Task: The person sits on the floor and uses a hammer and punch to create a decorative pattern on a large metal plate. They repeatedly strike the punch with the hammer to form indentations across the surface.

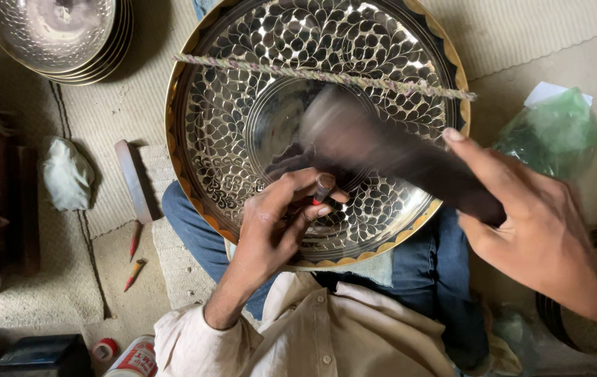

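Woven floor mats are surrounding me as I am resting the engraved brass tray (256,126) on my lap for support. My left hand (270,223) is pinching a chisel (321,190) against it; my right hand (536,230) is gripping a blurred mallet (382,150), fingers wrapped.

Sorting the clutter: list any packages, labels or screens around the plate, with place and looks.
Green plastic bag: right of the engraved plate, crumpled, see-through.
White paper: tucked behind the bag.
Labelled can: bottom edge, left of the sleeve, white and red.
No screens.
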